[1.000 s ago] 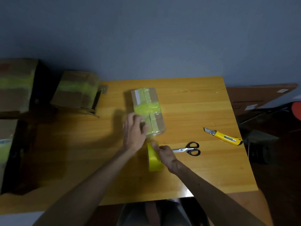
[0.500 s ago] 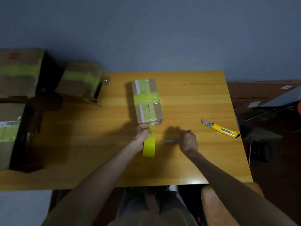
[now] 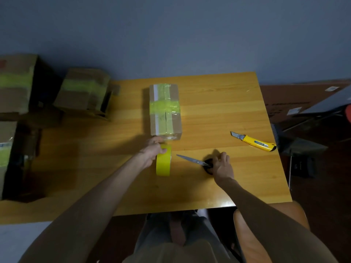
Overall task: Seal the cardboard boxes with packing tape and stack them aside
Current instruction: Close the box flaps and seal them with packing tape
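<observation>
1. Left hand (image 3: 152,151) gripping yellow tape roll (image 3: 163,164), standing on edge mid-counter (image 3: 218,103)
2. Right hand (image 3: 221,167) closing on scissors (image 3: 193,160) handles
3. Taped box (image 3: 164,110) sitting just beyond roll, toward far edge

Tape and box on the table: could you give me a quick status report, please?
Left hand holds tape roll at box. Right hand on scissors, blades toward tape. Nothing in the way.
</observation>
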